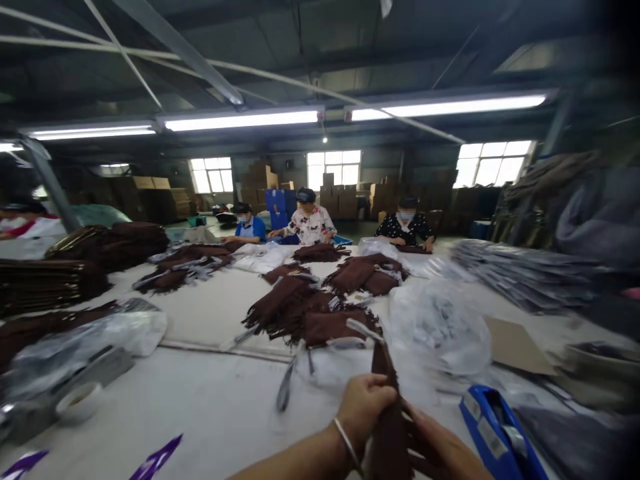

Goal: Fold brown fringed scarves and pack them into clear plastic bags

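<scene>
A folded dark brown scarf stands on edge between my two hands, above the near side of the white table. My left hand, with a bangle at the wrist, is closed on the scarf's upper left side, thumb on top. On the other side my right hand grips the same scarf; some of its fingers are hidden by the cloth. Just beyond lies another folded brown scarf with a grey-white tag strip on it. More fringed brown scarves are heaped past it.
A blue tape dispenser stands right of my hands, near brown cardboard and clear plastic bags. Scissors or a similar dark-handled tool lie ahead. A small white bowl sits left. Several co-workers sit across the table.
</scene>
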`<action>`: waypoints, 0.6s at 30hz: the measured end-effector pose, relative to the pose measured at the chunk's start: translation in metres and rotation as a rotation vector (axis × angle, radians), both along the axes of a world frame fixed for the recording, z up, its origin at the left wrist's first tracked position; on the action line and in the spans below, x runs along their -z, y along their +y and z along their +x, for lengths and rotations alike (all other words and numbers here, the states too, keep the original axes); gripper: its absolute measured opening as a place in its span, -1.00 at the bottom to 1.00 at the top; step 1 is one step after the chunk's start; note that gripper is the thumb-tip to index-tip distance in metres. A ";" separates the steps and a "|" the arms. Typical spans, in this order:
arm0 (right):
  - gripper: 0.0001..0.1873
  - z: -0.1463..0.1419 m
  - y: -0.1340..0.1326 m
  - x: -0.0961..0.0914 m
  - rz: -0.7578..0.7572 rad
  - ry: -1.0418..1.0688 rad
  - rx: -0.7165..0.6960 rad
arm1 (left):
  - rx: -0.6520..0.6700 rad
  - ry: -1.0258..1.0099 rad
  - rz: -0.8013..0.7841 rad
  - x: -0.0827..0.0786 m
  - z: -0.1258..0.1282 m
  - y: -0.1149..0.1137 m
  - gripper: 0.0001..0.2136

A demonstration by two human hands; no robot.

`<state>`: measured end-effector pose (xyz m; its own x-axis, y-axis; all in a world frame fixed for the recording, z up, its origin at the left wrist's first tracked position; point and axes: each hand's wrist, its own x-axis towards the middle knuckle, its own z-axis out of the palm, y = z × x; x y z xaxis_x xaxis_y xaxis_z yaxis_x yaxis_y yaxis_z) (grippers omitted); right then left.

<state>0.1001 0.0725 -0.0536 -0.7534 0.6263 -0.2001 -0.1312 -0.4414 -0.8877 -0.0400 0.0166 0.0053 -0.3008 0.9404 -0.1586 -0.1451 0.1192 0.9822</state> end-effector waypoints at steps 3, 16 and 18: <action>-0.35 0.017 0.002 0.001 -0.098 -0.053 -0.023 | -0.046 -0.026 0.048 0.026 0.045 -0.006 -0.45; -0.41 0.056 0.004 -0.042 0.199 -0.475 -0.104 | 0.067 -0.372 0.070 0.068 0.003 -0.048 -0.56; -0.46 0.055 0.016 -0.051 0.472 -0.535 -0.071 | -0.001 -0.383 -0.019 0.075 -0.020 -0.052 -0.58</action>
<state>0.1549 0.0887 -0.0025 -0.6699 0.6901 -0.2738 0.3906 0.0140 -0.9205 -0.0602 -0.0352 -0.0693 -0.2170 0.9361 -0.2767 -0.5016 0.1362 0.8543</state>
